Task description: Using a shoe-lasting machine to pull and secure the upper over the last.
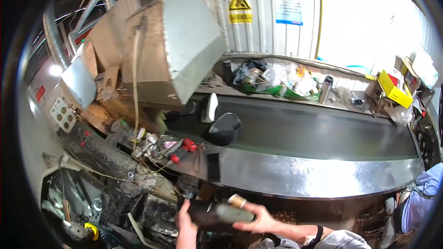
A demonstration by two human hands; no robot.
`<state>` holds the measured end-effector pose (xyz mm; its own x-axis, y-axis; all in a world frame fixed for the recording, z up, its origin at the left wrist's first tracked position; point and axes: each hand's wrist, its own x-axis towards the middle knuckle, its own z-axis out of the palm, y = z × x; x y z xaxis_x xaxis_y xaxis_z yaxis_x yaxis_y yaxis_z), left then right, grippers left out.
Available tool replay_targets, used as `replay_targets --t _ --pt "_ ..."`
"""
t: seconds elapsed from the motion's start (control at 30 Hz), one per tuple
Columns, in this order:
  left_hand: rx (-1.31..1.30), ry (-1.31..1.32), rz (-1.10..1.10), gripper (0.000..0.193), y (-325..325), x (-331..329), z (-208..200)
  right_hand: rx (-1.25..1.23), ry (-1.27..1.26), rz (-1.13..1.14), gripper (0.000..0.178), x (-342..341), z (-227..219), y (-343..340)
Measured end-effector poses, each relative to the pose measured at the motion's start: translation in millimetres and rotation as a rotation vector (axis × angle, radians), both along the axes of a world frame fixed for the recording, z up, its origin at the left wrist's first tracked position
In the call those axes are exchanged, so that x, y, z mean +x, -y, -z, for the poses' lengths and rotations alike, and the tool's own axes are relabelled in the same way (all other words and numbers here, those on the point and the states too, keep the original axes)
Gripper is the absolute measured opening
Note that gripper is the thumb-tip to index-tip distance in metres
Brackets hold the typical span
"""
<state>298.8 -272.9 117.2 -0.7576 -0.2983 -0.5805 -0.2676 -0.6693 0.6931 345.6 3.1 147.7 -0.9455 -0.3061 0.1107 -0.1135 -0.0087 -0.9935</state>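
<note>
Low in the head view, in front of the belt's near edge, a dark shoe-like thing [203,213] with a grey-green end [233,213] lies level between my hands. Blur hides its exact kind. My left hand [185,221] grips the dark end, thumb up. My right hand [259,220] closes round the grey-green end from the right. A short tan cylinder [237,200] sticks up just above that end; whether it is part of the thing I cannot tell. Beyond, a white shoe sole [210,108] and a black shoe upper [224,129] rest on the conveyor belt [300,129].
A metal hood [191,41] covers the belt's left end. Clutter with red-handled tools [188,145] lies beside a button panel [83,138]. Behind the belt stand a green tray [281,91] of scraps, a flask [326,90] and a yellow box [394,90]. Another person's sleeve [422,203] shows at right.
</note>
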Motion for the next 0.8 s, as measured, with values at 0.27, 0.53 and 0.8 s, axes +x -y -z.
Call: replay_targets --t 0.27,0.53,0.8 --pt "-0.212 -0.028 0.558 0.049 -120 -34 64 -0.755 0.672 0.853 0.049 -71 125 -347" --pt "-0.527 -0.027 0.557 0.044 -90 -87 98 -0.436 0.316 1.555 0.074 -96 201 -460" --pt "-1.497 -0.588 0.769 0.067 -137 -297 104 0.162 0.37 0.477 0.054 -64 194 -174"
